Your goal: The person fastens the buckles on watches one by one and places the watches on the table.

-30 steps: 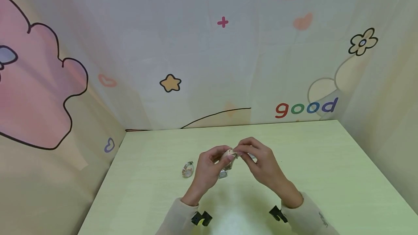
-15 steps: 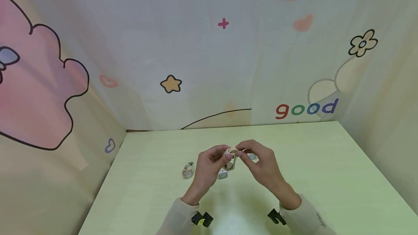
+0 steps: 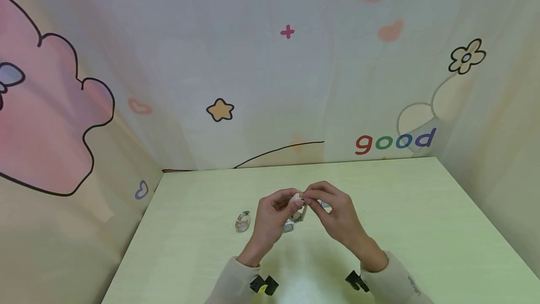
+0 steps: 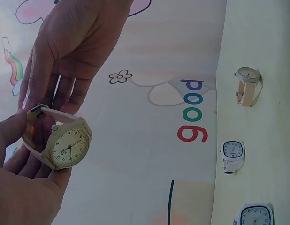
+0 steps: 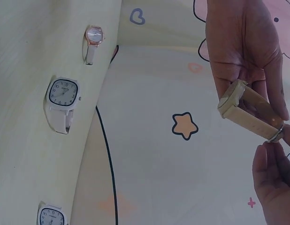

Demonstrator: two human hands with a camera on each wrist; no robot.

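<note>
A cream wristwatch (image 4: 70,149) with a round dial is held up in front of me, its strap closed into a loop. My left hand (image 3: 270,215) holds it by the strap, thumb on one side and fingers on the other. At the buckle end (image 5: 276,135) of the strap, my right hand (image 3: 337,208) pinches with thumb and fingertips. The fingers partly cover the buckle. In the head view the watch hangs below the fingertips, over the table.
On the pale table (image 3: 190,257) lie several other watches: a rose-gold round one (image 3: 242,222) at left, white square ones (image 5: 64,93) (image 4: 233,151), and a round one with a peach strap (image 4: 248,75). A printed curtain (image 3: 261,69) stands behind.
The watch has turned a little between my hands, and its loop shows more below the fingers than a second ago. My right fingertips have shifted slightly at the strap end.
</note>
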